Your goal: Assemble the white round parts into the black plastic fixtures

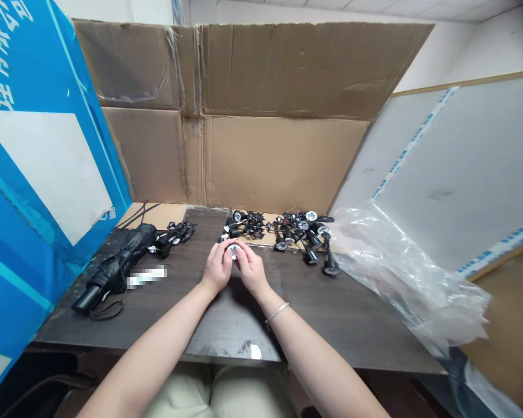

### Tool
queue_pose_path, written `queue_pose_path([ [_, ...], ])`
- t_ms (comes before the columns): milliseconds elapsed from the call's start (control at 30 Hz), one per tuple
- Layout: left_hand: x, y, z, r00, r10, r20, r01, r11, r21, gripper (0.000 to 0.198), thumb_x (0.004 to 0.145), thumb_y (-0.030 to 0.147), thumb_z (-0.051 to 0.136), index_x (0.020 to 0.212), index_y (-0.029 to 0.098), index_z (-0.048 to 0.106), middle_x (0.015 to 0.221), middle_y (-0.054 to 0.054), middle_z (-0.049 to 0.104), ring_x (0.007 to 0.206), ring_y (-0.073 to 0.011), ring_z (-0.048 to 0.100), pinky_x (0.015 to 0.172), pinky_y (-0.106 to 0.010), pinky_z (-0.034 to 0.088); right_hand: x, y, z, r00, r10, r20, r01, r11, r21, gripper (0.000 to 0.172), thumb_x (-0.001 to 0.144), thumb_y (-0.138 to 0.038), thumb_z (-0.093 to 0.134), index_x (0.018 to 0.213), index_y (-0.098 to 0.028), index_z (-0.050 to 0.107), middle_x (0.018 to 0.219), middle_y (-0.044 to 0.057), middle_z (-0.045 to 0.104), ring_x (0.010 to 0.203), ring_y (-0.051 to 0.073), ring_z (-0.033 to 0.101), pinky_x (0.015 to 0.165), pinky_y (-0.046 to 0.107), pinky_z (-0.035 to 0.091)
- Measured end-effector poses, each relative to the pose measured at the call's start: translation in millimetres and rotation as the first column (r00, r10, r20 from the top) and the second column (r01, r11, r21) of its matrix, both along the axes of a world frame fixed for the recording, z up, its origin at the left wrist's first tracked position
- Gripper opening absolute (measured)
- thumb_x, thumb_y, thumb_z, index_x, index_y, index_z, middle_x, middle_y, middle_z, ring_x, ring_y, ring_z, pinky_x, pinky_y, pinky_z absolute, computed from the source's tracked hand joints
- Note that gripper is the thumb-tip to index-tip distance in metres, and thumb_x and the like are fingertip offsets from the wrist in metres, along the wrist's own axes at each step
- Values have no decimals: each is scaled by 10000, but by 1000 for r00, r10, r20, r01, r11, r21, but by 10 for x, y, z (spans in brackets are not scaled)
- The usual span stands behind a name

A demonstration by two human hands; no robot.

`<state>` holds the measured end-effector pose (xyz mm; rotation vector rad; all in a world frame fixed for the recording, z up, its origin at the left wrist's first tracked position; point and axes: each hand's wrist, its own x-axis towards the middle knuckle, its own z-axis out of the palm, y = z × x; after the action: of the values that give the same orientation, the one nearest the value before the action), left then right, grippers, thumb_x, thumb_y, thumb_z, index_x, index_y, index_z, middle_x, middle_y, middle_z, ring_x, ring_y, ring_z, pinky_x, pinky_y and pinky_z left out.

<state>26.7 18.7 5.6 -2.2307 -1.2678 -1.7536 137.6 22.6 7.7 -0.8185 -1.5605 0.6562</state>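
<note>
Head view: cardboard sheets [283, 69] stand behind dark desk [344, 325], w/ clear plastic bag [401, 273] on right & folded black umbrella [115, 270] on left. Black spotlight fittings [303, 235] lie in heaps near back edge. Left hand [218, 267] & right hand [251, 268] hold small round white lamp part [233, 251] between them over desk, fingers clamped on it; thin bracelet [277, 312] on right wrist.

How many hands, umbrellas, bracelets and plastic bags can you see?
Hands: left hand, right hand: 2
Umbrella: 1
Bracelet: 1
Plastic bag: 1
Total: 5
</note>
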Motion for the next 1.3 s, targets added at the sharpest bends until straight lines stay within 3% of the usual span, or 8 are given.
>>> queue_pose_path([
  [100,4,3,-8,1000,0,3,0,1000,10,300,897,250,284,1068,171,518,986,-75,623,912,-153,571,807,-293,463,-5,-10,20,999,-34,31,32,998,45,309,843,-335,406,1016,-176,606,931,75,673,803,187,635,719,289,498],
  [333,5,-9,10,999,22,-26,-21,999,41,302,902,240,274,1079,156,504,980,-85,618,891,-154,562,796,-297,462,10,-3,34,999,-24,38,22,999,43,317,842,-343,409,1029,-165,593,940,82,668,784,176,631,697,270,491],
  [467,-20,-6,14,1000,5,-18,-6,1000,-15,319,908,270,264,1074,166,515,998,-81,617,918,-153,565,814,-299,458,-7,22,-12,996,66,-58,-71,993,-94,339,832,-401,428,1047,-178,568,711,30,632,594,143,584,544,246,469],
  [567,-43,2,2,1000,-7,19,8,997,-81,339,910,292,256,1074,168,526,1012,-80,621,950,-155,564,830,-299,455,-33,44,-61,972,157,-176,-195,955,-224,387,831,-458,410,1079,-187,533,517,-40,488,402,99,445,402,223,382],
  [667,-55,10,-7,999,-5,46,10,993,-115,364,909,308,251,1076,164,540,1017,-84,626,962,-160,564,834,-302,454,-40,63,-91,949,203,-242,-262,934,-243,422,830,-496,387,1078,-180,520,499,-55,444,386,87,408,409,228,369],
  [900,-65,-4,28,998,-62,-18,59,992,-110,401,912,307,234,1066,171,578,1025,-76,647,920,-159,574,832,-318,449,-23,84,-94,948,180,-261,-251,929,-273,464,797,-528,427,1065,-164,535,450,-62,439,380,100,424,414,243,376],
  [1133,-62,-13,26,997,-80,10,81,987,-139,376,901,306,274,1120,148,535,1066,-99,612,985,-168,556,865,-314,439,-47,65,-57,934,167,-317,-258,927,-273,431,773,-528,460,998,-175,563,685,18,581,467,113,496,455,264,459],
  [1300,-47,-26,20,999,-42,18,44,982,-183,369,889,336,309,1144,151,500,1037,-101,582,958,-173,552,841,-312,453,-73,52,-85,946,128,-298,-203,950,-237,373,806,-482,431,1001,-189,556,928,71,606,731,156,580,594,267,505],
])
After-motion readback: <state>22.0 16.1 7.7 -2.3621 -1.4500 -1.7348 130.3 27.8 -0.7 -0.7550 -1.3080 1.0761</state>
